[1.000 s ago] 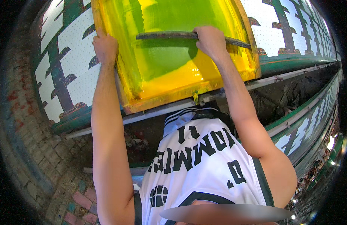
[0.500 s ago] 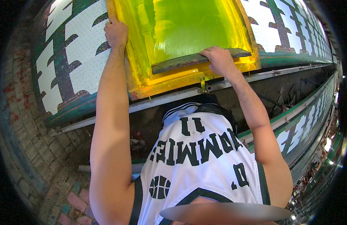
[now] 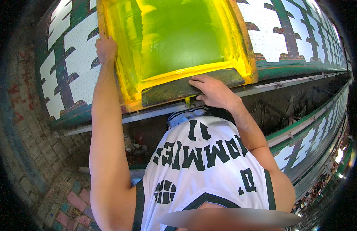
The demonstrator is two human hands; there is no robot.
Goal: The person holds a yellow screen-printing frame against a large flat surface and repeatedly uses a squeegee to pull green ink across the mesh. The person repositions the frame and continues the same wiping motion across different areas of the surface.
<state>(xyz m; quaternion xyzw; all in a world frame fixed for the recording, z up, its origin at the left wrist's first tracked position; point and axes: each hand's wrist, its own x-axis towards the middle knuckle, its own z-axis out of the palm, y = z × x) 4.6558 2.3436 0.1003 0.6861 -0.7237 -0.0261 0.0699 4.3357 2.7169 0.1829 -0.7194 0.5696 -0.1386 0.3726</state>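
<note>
A screen printing frame (image 3: 246, 40) with a yellow-smeared border and a green mesh middle lies before me. My left hand (image 3: 106, 49) is closed on its left side rail. Along the near end rests a long dark squeegee (image 3: 167, 89), tipped so that its broad face shows. My right hand (image 3: 214, 91) grips it right of its middle, fingers over the top and thumb at the near side. Wet yellow ink (image 3: 186, 70) forms a bright line just beyond the squeegee and thick streaks down both sides of the mesh.
White cut fabric pieces (image 3: 84, 56) lie in rows on the long green table (image 3: 278, 69), left and right of the frame. A metal rail (image 3: 294, 81) follows the table's near edge. Behind my right arm is another table (image 3: 302, 148) with white pieces. Brick paving (image 3: 43, 150) covers the floor at left.
My right hand has drawn the squeegee toward me to the frame's near end, and it now tips over flatter. My left hand stays on the side rail. The whole view has shifted slightly.
</note>
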